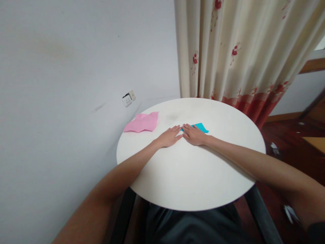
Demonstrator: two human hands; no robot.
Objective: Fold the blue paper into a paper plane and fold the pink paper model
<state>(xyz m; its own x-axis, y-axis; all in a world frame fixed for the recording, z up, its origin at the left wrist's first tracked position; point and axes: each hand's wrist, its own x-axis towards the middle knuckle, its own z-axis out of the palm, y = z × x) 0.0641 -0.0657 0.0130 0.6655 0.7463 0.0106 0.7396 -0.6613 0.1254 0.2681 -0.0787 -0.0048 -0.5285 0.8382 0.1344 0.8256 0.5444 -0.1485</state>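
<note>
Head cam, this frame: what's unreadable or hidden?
- Blue paper: near part covered by the right hand; its shape and folds unclear.
- Left hand: palm down, contact with the blue paper unclear.
- Pink paper: folds too small to read.
- Wall socket: too small for detail.
- Table: legs mostly hidden.

We can read no words, labels, brands or numbers anywhere here; nothing on view carries any legible writing.
</note>
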